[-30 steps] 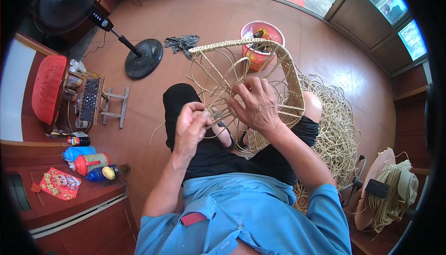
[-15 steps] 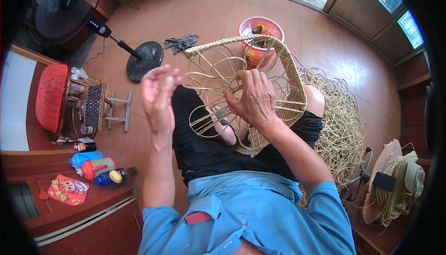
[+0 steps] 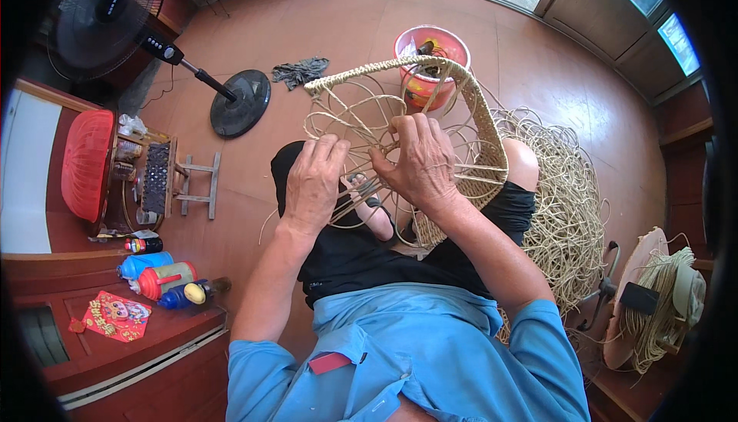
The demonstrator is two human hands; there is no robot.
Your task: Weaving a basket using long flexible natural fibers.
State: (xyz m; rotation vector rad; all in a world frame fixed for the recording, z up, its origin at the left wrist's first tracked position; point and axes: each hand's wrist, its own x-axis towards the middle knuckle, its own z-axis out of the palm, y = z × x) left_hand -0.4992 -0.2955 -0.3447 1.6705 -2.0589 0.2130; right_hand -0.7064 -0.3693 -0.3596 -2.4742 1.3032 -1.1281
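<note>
Across my lap lies a woven straw-coloured basket (image 3: pixel 486 126), with a thick plaited edge and thin cords looping and crossing over its opening. My right hand (image 3: pixel 419 159) is closed near the middle, thumb and fingers pinching crossing cords (image 3: pixel 360 118). To its left, my left hand (image 3: pixel 311 184) is closed too, back of the hand up, fingers curled down on cords at the basket's left side. Its fingertips are partly hidden. A loose cord end (image 3: pixel 265 226) sticks out beside my left wrist.
A big tangled heap of cord (image 3: pixel 565 214) lies right of my knee. Beyond the basket stands a pink-rimmed bucket (image 3: pixel 463 41). A fan base (image 3: pixel 242 105), grey rag (image 3: pixel 300 72) and wooden stool (image 3: pixel 198 184) are on the left; a cord-wound reel (image 3: pixel 634 291) is on the right.
My left hand was raised open left of the basket; it has come down and right and closed on the cords. My right hand has stayed in place.
</note>
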